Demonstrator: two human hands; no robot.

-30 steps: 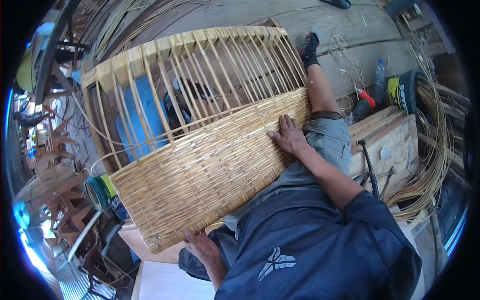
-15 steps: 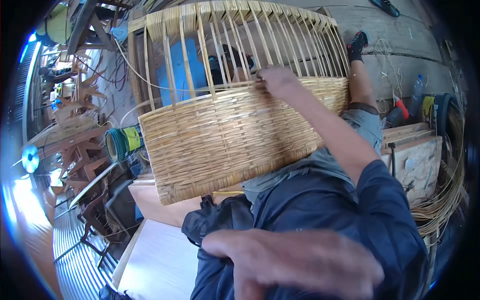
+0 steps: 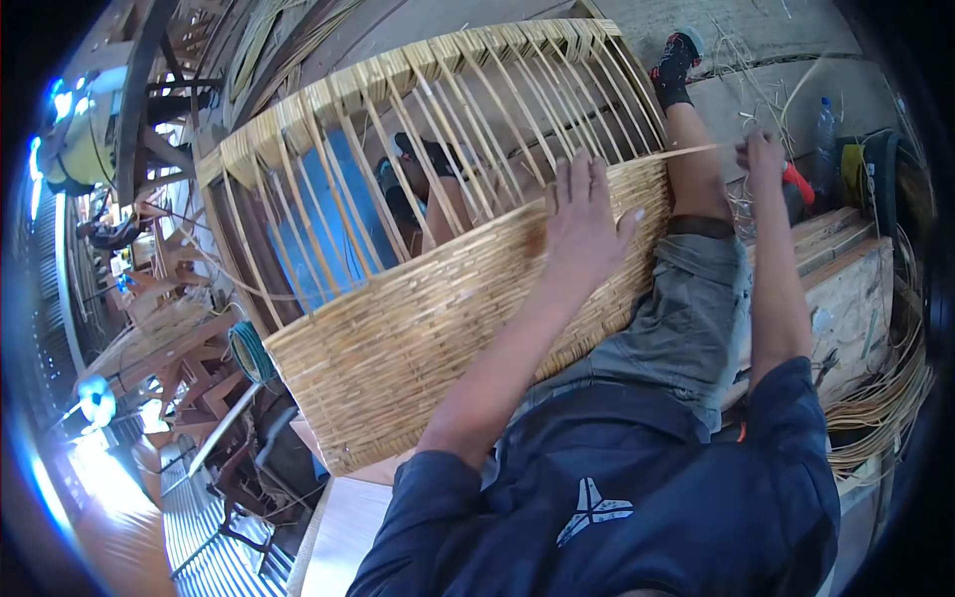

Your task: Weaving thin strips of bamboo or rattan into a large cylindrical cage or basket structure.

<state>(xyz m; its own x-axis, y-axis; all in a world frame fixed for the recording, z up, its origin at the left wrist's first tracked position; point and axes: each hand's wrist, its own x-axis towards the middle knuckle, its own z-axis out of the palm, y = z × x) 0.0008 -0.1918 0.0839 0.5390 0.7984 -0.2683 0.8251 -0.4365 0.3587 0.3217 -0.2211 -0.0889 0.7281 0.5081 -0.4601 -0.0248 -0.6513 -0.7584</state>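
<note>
A partly woven rattan panel [image 3: 448, 318] leans across my lap, its lower part densely woven and its upper part bare upright stakes [image 3: 378, 124] running to a wrapped top rail. My left hand [image 3: 585, 224] lies on the weave's upper edge, fingers stretched out and close together. Off the panel's right end, my right hand [image 3: 761, 157] is closed on a thin rattan strip [image 3: 696, 150]. That strip runs taut from the weave's top edge to my fingers, above my right knee.
A plastic bottle [image 3: 826, 134] and a red-handled tool [image 3: 797, 184] are at the right, near a wooden box [image 3: 846, 298]. Coiled rattan strands [image 3: 875, 408] hang below it. Wooden furniture parts [image 3: 189, 368] crowd the left side. A blue sheet [image 3: 323, 219] shows behind the stakes.
My left hand has come from near my chest onto the weave. My right hand has moved from the weave's edge out to the right, drawing the strip. The panel appears lower and more tilted.
</note>
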